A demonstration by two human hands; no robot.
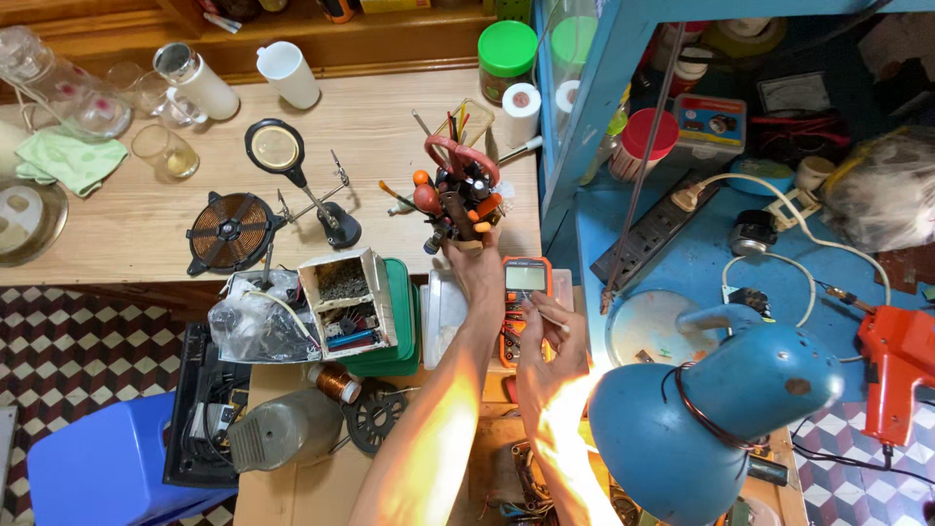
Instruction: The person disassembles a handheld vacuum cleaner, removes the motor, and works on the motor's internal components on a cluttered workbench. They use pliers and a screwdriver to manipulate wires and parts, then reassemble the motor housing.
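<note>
Where the checkered floor shows at the far left, a blue plastic stool [102, 463] stands low and near, and above it the pale wooden table [127, 229] carries a green cloth [70, 159], a drinking glass [165, 151] and a black coil disc [230, 231]. Next to the right come a magnifier on a stand [277, 149] and an open cardboard box of small parts [347, 300] resting on a green case [399, 321], with a crumpled plastic bag [255, 323] just beside it. Toward the middle, the person's left hand [475, 268] reaches far across the table, its fingers closed around the base of a holder crammed with tools [460, 195] (red-handled scissors and screwdrivers stick out of the top), which is lifted clear of the table edge. Just right of that, the right hand [545, 351] sits nearer, its fingers pinched together on a thin metal probe [547, 314] beside an orange multimeter [524, 292] lying flat. Farther right, a blue desk lamp [716, 409] fills the near foreground, glaring onto both forearms. Beyond it a power strip [651, 232] lies on the blue bench [701, 268], and an orange glue gun [901, 375] sits at the far right edge.
</note>
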